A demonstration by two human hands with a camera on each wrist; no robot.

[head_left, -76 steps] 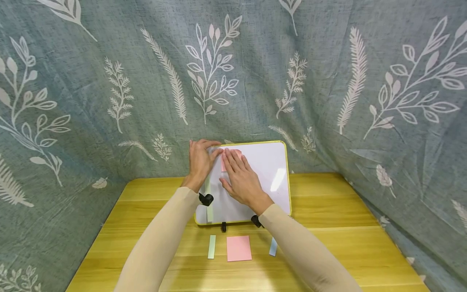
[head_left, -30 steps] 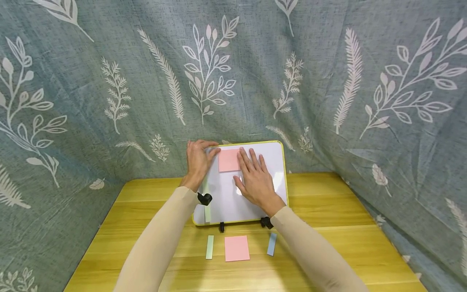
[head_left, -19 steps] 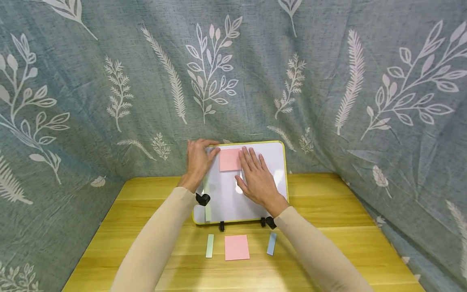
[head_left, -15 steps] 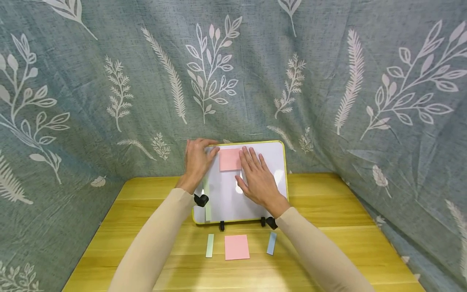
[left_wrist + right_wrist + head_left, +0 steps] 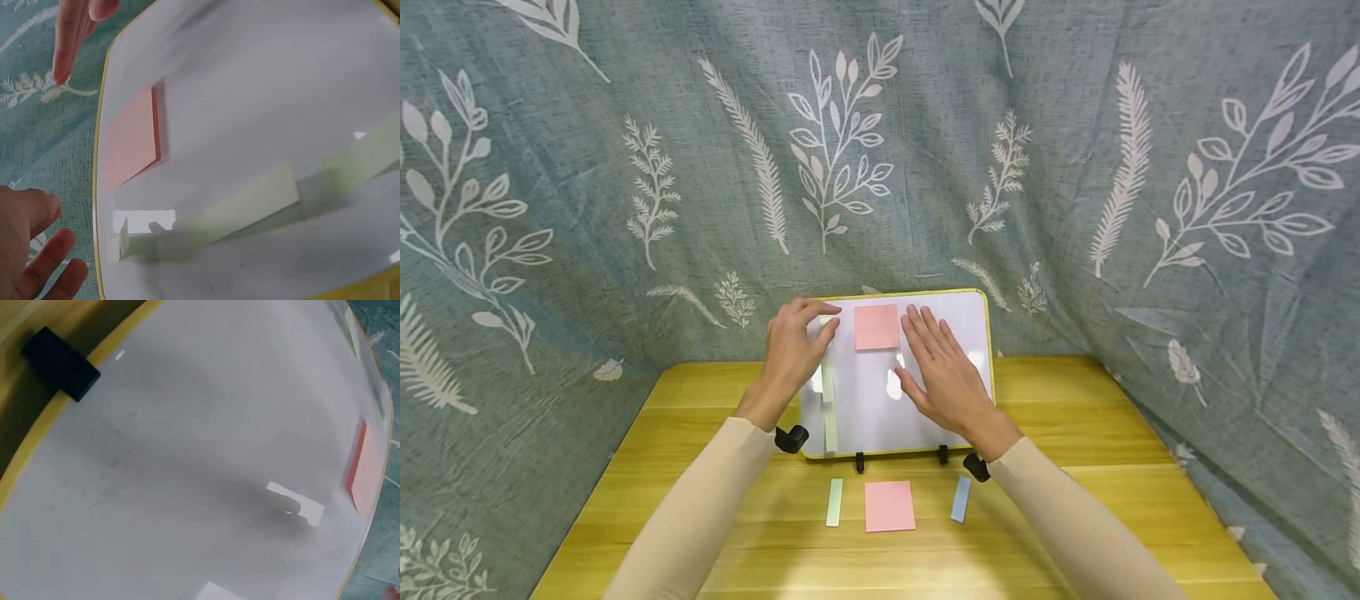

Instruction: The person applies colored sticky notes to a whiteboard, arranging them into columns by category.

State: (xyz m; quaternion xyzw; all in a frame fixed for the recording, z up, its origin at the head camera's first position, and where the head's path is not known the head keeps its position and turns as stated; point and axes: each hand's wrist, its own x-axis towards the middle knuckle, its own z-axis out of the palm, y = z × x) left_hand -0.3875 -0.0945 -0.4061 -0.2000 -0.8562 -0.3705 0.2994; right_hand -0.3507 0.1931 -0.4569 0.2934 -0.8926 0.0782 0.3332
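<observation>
Pink note (image 5: 876, 327) sat near top of whiteboard (image 5: 880, 427) (lower edge lifted). Left hand (image 5: 790, 350) hung just left, thumb and fingers parted; right hand (image 5: 951, 379) was just right, fingers straight, thumb spread.

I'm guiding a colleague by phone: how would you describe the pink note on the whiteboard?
On the wooden table, find the yellow-rimmed whiteboard. Near its top edge, between the left hand and right hand, sits the pink note. It is square, unlike the narrow pale-green strips to its left.
</observation>
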